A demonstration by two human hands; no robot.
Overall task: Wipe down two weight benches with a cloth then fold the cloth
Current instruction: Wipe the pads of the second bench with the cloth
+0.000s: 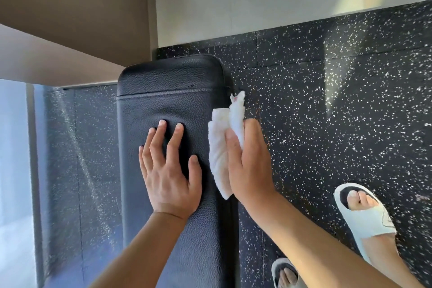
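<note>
A black padded weight bench [173, 82] runs from the bottom of the head view up to its rounded far end near the wall. My left hand [169, 168] lies flat on the pad with its fingers spread, holding nothing. My right hand [250, 163] grips a crumpled white cloth [219, 147] and presses it against the bench's right side edge. The top of the cloth sticks up past my fingers. Only one bench is in view.
Black speckled rubber floor [327, 112] lies to the right of the bench, with my two feet in white slippers [367, 215] on it. A white wall [233, 2] stands just beyond the bench's far end. A beige ledge [58, 58] and a window lie at the left.
</note>
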